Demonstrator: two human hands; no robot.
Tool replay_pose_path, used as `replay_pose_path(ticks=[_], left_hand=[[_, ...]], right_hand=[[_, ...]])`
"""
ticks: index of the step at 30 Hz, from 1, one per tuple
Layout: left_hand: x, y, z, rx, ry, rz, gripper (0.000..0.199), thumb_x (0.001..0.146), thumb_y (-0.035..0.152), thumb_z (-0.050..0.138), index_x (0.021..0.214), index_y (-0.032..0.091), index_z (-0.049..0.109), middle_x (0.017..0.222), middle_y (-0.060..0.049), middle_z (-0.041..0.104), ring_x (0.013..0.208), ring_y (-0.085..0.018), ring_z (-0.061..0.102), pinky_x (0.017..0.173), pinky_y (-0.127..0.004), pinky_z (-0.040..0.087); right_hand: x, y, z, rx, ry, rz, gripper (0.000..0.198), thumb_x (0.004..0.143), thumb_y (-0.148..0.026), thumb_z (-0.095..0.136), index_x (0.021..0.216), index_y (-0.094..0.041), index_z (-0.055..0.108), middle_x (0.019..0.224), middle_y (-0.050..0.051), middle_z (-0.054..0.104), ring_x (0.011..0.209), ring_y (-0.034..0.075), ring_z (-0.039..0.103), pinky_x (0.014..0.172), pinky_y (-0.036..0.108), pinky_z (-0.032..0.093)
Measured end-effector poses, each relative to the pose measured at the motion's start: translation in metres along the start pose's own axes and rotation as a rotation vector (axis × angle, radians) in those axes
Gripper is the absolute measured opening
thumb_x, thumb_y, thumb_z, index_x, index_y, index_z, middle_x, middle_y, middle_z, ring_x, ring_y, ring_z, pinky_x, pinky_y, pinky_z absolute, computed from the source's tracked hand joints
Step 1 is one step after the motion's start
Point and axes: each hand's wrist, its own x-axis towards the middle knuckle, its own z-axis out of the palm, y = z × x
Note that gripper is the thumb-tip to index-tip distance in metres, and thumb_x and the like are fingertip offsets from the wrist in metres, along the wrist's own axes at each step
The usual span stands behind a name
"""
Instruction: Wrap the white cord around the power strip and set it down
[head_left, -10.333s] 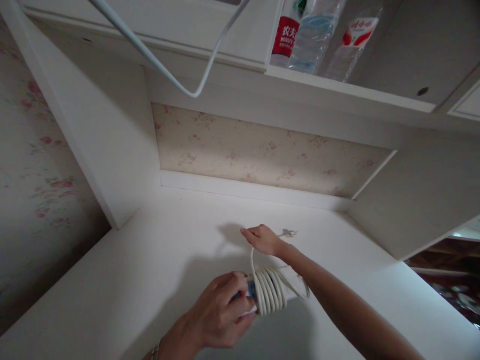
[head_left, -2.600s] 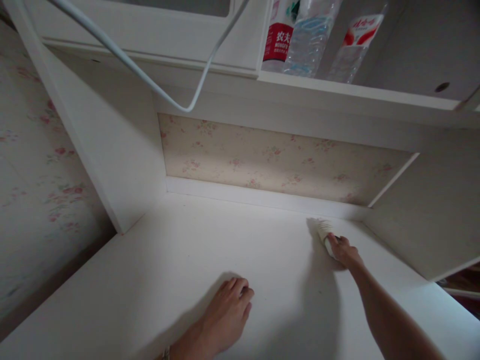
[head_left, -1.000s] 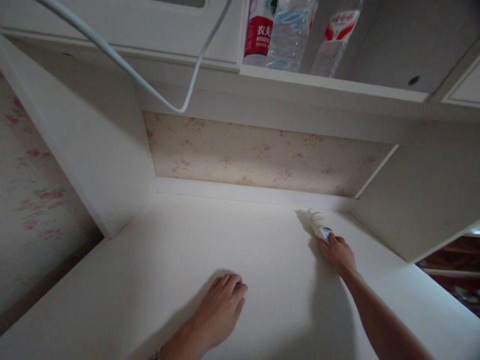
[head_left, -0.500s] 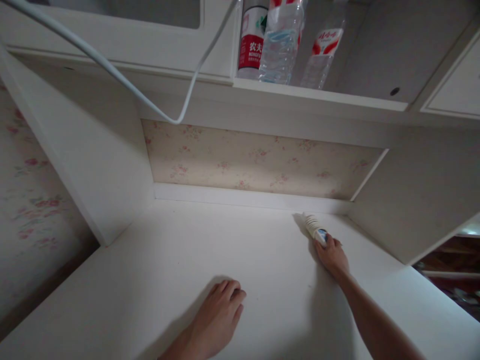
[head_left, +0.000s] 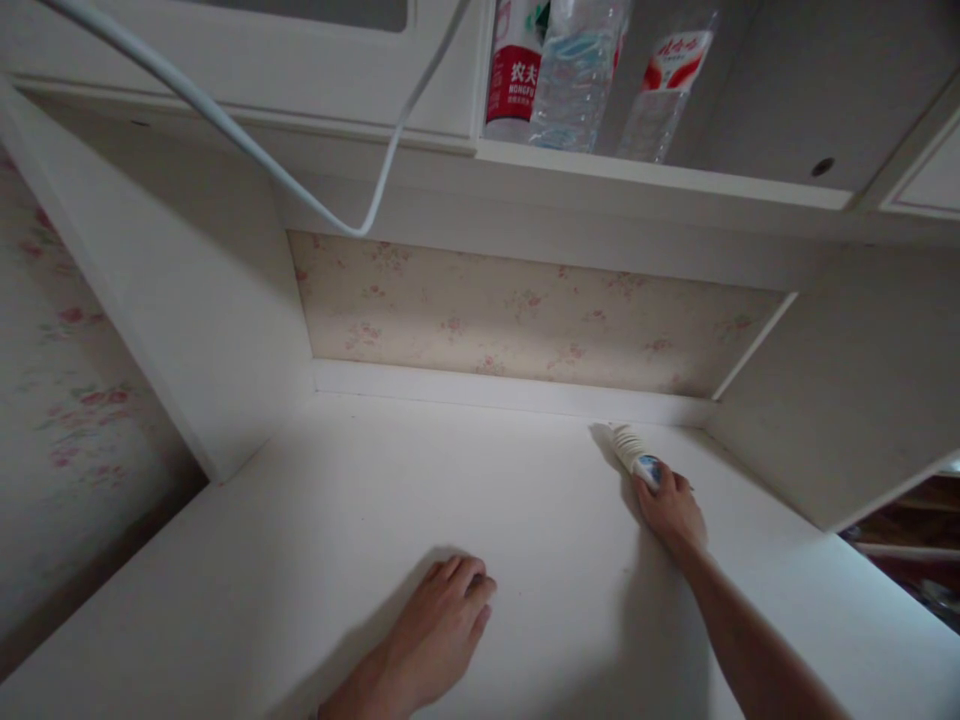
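Near the back right of the white desktop (head_left: 360, 520), my right hand (head_left: 673, 512) is closed around one end of a white ribbed bottle (head_left: 634, 452) with a blue label. The bottle's ribbed end points away toward the back wall, and my palm and fingers hide its near end. My left hand (head_left: 442, 630) rests at the front middle of the desktop, its fingers curled together. A dark spot shows between thumb and fingers, too small to tell whether it is a thing or shadow.
Overhead, a shelf (head_left: 660, 178) carries a red-labelled bottle (head_left: 514, 85), a clear water bottle (head_left: 574, 90) and another clear bottle (head_left: 664, 100). A white cable (head_left: 247, 140) hangs down in front. Side panels (head_left: 187, 300) and floral wallpaper (head_left: 480, 310) bound the desktop.
The view has shifted slightly, so the shelf bottles sit higher and further right in the picture. Both hands keep nearly the same pose, and the ribbed bottle stays in my right hand.
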Motion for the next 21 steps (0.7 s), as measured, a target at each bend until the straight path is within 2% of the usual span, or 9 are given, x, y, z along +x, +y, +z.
replay_pose_path(ticks=[15,21], left_hand=[[-0.0007,0.0014,-0.0040,-0.005,-0.006,-0.012,0.021,0.091,0.018,0.048,0.107,0.025,0.059,0.112,-0.001,0.057,0.106,-0.019,0.050,0.096,-0.035,0.040],[-0.0006,-0.0001,-0.0014,-0.007,-0.008,-0.006,0.021,0.091,0.018,0.048,0.107,0.026,0.059,0.112,-0.001,0.057,0.106,-0.019,0.050,0.095,-0.035,0.040]], right_hand=[[0.0000,-0.0032,-0.0007,-0.132,0.106,-0.085,0.057,0.089,-0.053,0.036,0.134,-0.018,0.041,0.127,0.015,0.047,0.102,0.031,0.054,0.084,0.042,0.045],[-0.0013,-0.0049,-0.0018,-0.151,0.110,-0.069,0.056,0.088,-0.052,0.040,0.134,-0.020,0.041,0.129,0.015,0.046,0.103,0.030,0.053,0.083,0.041,0.044]])
